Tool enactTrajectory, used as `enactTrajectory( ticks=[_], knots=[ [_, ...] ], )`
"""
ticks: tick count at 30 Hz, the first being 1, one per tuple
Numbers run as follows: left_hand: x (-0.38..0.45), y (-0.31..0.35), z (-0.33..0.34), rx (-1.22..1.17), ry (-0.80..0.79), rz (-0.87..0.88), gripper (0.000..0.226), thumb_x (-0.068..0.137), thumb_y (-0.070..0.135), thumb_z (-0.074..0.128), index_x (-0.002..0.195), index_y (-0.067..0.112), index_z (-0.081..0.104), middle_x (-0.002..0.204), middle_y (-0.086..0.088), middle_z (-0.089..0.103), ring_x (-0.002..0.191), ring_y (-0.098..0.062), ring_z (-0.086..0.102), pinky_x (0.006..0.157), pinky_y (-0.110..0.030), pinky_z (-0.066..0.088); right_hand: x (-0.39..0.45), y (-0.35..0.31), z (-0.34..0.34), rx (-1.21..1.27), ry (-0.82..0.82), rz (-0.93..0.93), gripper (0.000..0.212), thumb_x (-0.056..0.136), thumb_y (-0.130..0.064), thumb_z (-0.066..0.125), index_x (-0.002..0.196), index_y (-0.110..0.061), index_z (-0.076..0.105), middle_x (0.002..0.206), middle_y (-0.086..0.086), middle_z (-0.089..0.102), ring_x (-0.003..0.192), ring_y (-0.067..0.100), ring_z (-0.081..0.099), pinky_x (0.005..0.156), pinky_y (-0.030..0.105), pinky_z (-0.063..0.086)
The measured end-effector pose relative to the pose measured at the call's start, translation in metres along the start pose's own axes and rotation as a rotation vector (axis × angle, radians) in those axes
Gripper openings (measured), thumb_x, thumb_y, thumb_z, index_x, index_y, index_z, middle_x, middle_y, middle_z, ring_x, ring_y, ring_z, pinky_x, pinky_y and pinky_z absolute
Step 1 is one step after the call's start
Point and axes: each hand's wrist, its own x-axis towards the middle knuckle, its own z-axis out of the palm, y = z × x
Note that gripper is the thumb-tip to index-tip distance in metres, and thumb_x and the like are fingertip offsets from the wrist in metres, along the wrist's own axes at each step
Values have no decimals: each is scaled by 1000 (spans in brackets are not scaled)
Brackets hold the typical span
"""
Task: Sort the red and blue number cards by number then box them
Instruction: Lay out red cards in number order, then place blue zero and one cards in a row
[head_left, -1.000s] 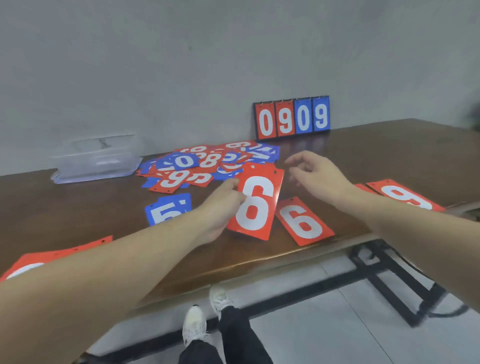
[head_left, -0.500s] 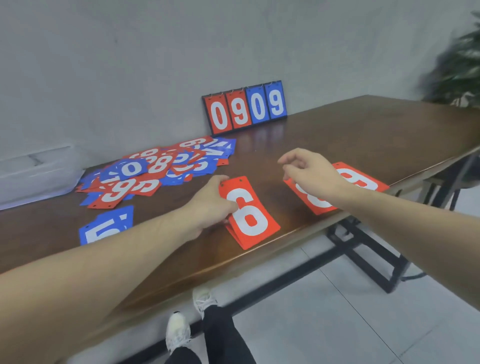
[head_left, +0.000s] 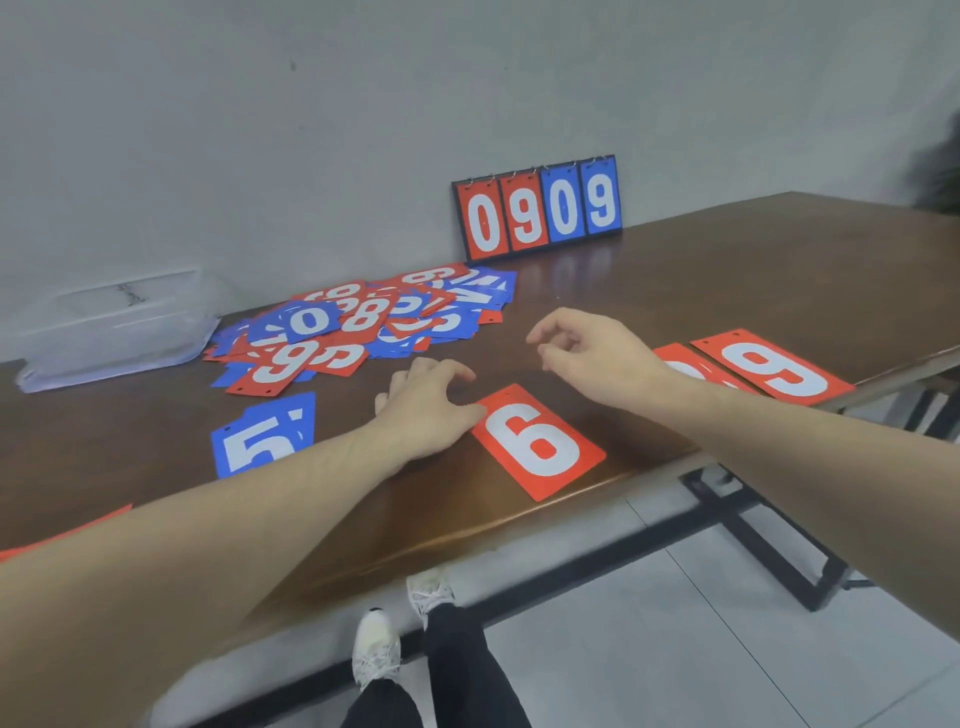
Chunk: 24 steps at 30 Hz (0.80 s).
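A red 6 card (head_left: 540, 441) lies flat near the front edge of the dark wooden bench (head_left: 727, 280), white digit facing up, two small punched holes along its far short edge. It may sit on another card of the same kind, but the view does not show this clearly. The left hand (head_left: 426, 410) rests palm down on the bench just beside the card's far left corner, its thumb touching the card's edge; its fingers (head_left: 441, 366) are loosely spread and lightly bent on the wood, holding nothing. The right hand (head_left: 592, 353) hovers above the bench behind the 6 card, fingers (head_left: 545, 327) loosely curled and slightly apart, with nothing between them.

To the right, a red 9 card (head_left: 774, 366) lies flat at the bench edge, with another red card (head_left: 680, 364) partly hidden beside it under the right forearm. To the left sits a blue 5 card (head_left: 260, 441), with a second blue card showing under it. Farther back, a loose pile (head_left: 358, 322) of red and blue cards overlaps in disorder. A clear plastic box (head_left: 114, 322) stands at the far left by the wall. A flip scoreboard (head_left: 540, 208) reading 0909 leans upright against the wall.
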Motion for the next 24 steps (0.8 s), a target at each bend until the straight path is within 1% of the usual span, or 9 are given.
enactTrajectory(
  ticks=[6, 8, 12, 14, 17, 18, 21, 23, 24],
  knots=[
    [24, -53, -23, -14, 95, 0, 36, 95, 35, 63, 130, 34, 55, 144, 4, 48, 134, -18, 43, 114, -50, 36, 33, -18, 32, -84, -71, -62, 13, 99, -27, 57, 109, -35, 61, 95, -14, 64, 86, 4, 60, 68, 19, 43],
    [35, -75, -35, -64, 127, -9, 34, 96, 32, 62, 129, 31, 56, 140, 3, 53, 129, -17, 48, 110, -43, 42, 50, -23, 47, -113, -80, -86, 13, 98, -26, 58, 108, -34, 60, 94, -15, 62, 87, 3, 60, 69, 20, 44],
    [65, -116, -58, -146, 189, -32, 32, 98, 29, 58, 130, 26, 56, 139, 3, 56, 127, -15, 51, 92, -26, 40, 93, -26, 75, -184, -79, -128, 15, 97, -26, 60, 111, -32, 62, 108, -10, 65, 100, 9, 59, 87, 28, 50],
    [85, -132, -69, -138, 219, -50, 34, 98, 27, 57, 132, 25, 55, 139, 3, 57, 123, -16, 54, 87, -24, 40, 116, -26, 86, -237, -79, -143, 20, 97, -30, 61, 117, -30, 63, 123, -7, 64, 113, 11, 56, 96, 30, 49],
    [118, -153, -82, -78, 249, -60, 37, 97, 27, 58, 133, 25, 54, 131, -3, 61, 104, -19, 62, 74, -27, 43, 151, -21, 93, -305, -76, -152, 29, 96, -39, 63, 123, -27, 62, 132, -6, 61, 123, 13, 54, 103, 34, 48],
    [130, -160, -84, -46, 252, -57, 39, 96, 30, 59, 135, 25, 53, 132, -5, 60, 108, -22, 62, 78, -29, 45, 162, -17, 93, -332, -78, -145, 35, 95, -43, 64, 126, -27, 62, 134, -6, 60, 126, 14, 53, 106, 36, 47],
    [165, -181, -88, 119, 211, -40, 61, 91, 42, 66, 145, 23, 45, 150, -5, 46, 138, -25, 43, 109, -40, 40, 187, -3, 90, -364, -129, -92, 59, 88, -61, 64, 138, -30, 55, 146, -7, 54, 134, 15, 48, 111, 39, 44],
    [181, -193, -87, 161, 152, -70, 70, 91, 48, 64, 151, 24, 36, 154, -4, 41, 142, -28, 37, 113, -45, 35, 196, 4, 89, -359, -205, -81, 79, 80, -75, 60, 146, -32, 48, 152, -9, 48, 140, 15, 42, 115, 40, 39],
    [185, -197, -86, 141, 117, -99, 71, 93, 52, 60, 153, 27, 32, 152, -3, 43, 137, -29, 43, 109, -43, 39, 199, 6, 89, -360, -248, -83, 87, 75, -80, 58, 148, -35, 45, 154, -11, 45, 142, 14, 39, 117, 41, 37]
  ],
)
